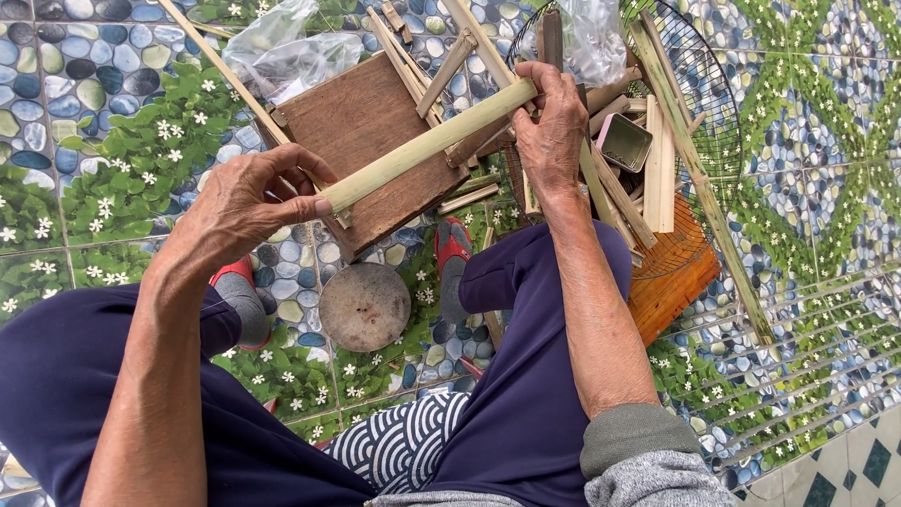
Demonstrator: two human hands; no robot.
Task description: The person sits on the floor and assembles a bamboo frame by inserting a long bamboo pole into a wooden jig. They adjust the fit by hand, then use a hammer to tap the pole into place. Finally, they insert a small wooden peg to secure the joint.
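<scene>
My left hand [246, 202] is curled around the near end of a pale green bamboo stick [427, 143], thumb pressed along its cut tip and the other fingers folded under it. My right hand [549, 122] is clamped over the far end of the same stick, fingers wrapped down across it, and a dark blade [551, 39] stands up just beyond those knuckles; I cannot tell whether that hand grips the blade as well. The stick runs slanting between my two hands, higher at the right one, lower at the left. Right beneath it, between both hands, lies a brown wooden board [366, 141], and the stick crosses over its top. Below my left hand, toward my knees, a round grey wooden block [365, 306] sits on the patterned pebble-and-leaf floor [113, 113]. Beyond my left hand, past the board, is a crumpled clear plastic bag [286, 52]. Just outside my right hand, a small pink-rimmed metal tin [624, 143] rests among a loose heap of split bamboo strips [657, 160], and behind them a round wire grille [709, 103] leans over the pile. Under my right forearm, an orange-brown woven basket [671, 277] sits on the floor. My feet in grey socks and red sandals [450, 246] are planted on either side of the round block, my dark blue trousers [526, 376] framing it all.
</scene>
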